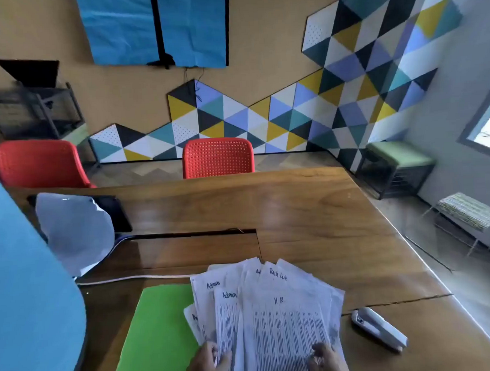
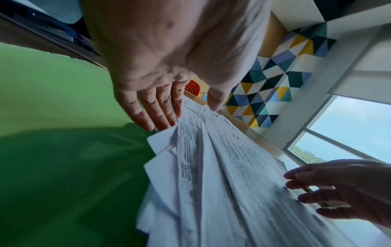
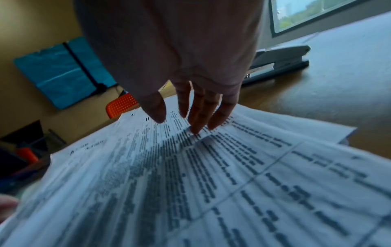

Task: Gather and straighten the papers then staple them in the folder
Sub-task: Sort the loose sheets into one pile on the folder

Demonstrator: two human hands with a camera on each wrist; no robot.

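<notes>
A fanned, uneven pile of printed papers (image 1: 278,311) lies at the table's near edge, its left part overlapping a green folder (image 1: 158,331). Sheets carry handwritten headings such as "Admin", "HR" and "Task list". My left hand (image 1: 210,360) pinches the pile's left edge, thumb on top and fingers (image 2: 148,115) beneath, above the folder (image 2: 52,117). My right hand (image 1: 323,354) rests straight fingertips (image 3: 196,128) on the top sheet (image 3: 190,167). A white stapler (image 1: 379,328) lies on the wood right of the papers, untouched, and shows behind my right hand (image 3: 279,60).
The wooden table (image 1: 296,205) ends in a slanting right edge. A white cloth (image 1: 76,231) on a dark flat device and a white cable (image 1: 129,278) lie at the left. A large blue shape (image 1: 24,282) fills the left side. Two red chairs (image 1: 217,157) stand behind.
</notes>
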